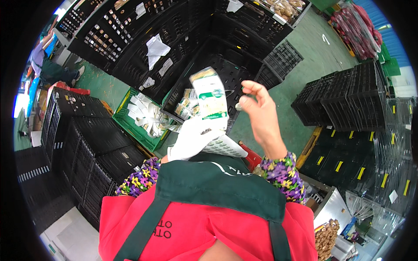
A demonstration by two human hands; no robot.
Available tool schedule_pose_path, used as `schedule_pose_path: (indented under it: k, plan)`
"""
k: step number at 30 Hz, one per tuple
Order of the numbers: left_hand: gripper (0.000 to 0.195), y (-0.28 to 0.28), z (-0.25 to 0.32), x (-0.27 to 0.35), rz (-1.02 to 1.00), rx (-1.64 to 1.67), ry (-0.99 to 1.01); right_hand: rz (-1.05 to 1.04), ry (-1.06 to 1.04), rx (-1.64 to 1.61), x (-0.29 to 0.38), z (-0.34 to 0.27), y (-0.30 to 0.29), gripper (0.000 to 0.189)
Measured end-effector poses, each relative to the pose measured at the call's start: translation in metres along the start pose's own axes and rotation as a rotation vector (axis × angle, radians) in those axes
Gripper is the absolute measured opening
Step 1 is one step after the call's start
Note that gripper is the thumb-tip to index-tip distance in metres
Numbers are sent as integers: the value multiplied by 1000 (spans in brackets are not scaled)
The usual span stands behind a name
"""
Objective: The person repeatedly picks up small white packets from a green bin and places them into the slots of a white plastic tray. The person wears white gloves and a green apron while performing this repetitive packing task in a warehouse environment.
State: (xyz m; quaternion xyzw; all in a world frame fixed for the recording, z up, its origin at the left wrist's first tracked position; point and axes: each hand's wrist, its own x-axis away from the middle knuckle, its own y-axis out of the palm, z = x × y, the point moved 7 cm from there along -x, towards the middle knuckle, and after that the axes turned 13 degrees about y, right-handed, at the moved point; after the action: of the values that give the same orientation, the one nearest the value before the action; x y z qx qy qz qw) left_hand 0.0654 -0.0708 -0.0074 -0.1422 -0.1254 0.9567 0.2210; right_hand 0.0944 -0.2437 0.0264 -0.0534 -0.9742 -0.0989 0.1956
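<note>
A white glove covers my left hand [192,138], which grips a strip of printed labels [212,101] standing up from the fingers. A white sheet with rows of green marks [225,146] lies under that hand, against the apron. To the right, my bare right hand [263,114] is raised with curled fingers and a small pale piece [239,107] at the thumb tip; what it is cannot be told. Beyond the strip, more printed labels [184,107] lie in a black plastic crate [169,109]. A green plastic crate [117,112] holds white strips and labels.
Tall black crates [127,36] stand ahead. Stacked black crates [91,146] rise at the left, others [343,98] at the right beside film-wrapped crates [346,160]. A grey crate [284,58] stands on the green floor. Another person [52,67] is at the far left.
</note>
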Motion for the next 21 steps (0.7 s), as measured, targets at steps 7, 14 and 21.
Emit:
schedule_pose_path:
  k: [7,14,21]
  plan:
    - [25,1,17,-8,-25,111,-6,-78,-361,309,17,13,31,25]
    - [25,0,26,-8,-52,-209,217,-57,-52,104,5,17,18,24]
    - [17,-24,23,-12,239,62,27,-15,-410,698,30,1,22,16]
